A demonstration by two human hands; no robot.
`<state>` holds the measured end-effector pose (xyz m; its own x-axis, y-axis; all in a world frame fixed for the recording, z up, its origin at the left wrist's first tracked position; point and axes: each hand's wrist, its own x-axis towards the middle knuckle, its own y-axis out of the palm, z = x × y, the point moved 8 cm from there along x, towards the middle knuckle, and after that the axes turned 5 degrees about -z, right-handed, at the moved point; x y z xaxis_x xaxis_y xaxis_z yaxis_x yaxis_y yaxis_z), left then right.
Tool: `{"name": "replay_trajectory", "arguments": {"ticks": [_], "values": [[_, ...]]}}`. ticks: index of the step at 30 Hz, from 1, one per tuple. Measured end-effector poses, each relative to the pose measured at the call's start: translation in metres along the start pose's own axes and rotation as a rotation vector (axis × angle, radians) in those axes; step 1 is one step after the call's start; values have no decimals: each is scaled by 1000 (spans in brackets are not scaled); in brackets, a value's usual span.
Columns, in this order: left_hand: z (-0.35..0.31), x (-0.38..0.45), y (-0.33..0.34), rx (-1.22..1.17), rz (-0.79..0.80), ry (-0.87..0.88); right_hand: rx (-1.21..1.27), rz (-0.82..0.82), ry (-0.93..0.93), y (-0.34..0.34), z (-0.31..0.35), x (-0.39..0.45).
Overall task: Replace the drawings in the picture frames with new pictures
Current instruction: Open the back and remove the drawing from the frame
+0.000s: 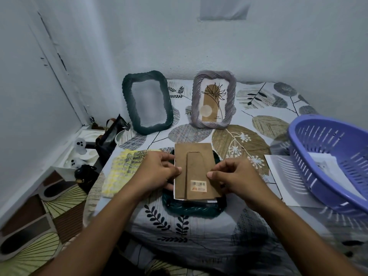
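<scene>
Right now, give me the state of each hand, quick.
Left hand: closed, pinching the left edge of the backing board.
Right hand: closed, pinching the board's right edge.

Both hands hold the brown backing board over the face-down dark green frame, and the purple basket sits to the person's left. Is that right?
One detail is wrong: the head view shows the purple basket on the person's right. Both the left hand and right hand do hold the brown backing board over the dark green frame.

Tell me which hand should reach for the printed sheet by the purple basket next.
Right. The right hand is nearer the printed sheet beside the purple basket; the left hand would have to cross the brown backing board.
</scene>
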<state>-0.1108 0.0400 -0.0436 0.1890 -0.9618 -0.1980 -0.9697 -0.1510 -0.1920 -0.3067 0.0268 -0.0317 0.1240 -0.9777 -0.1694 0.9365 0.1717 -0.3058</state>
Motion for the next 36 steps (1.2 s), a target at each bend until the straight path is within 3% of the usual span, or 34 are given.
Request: {"name": "replay_trajectory", "arguments": {"ticks": [8, 15, 23, 31, 36], "values": [[0, 1, -1, 84, -14, 3, 291, 10, 170, -1, -8, 3], [-1, 1, -7, 158, -92, 19, 333, 36, 213, 0, -12, 4], [-29, -3, -21, 529, -304, 352, 349, 36, 210, -5, -13, 3], [-36, -6, -7, 447, -245, 530, 399, 13, 212, -22, -13, 3], [-42, -13, 15, 486, -88, 670, 395, -25, 189, -37, -14, 3]]}}
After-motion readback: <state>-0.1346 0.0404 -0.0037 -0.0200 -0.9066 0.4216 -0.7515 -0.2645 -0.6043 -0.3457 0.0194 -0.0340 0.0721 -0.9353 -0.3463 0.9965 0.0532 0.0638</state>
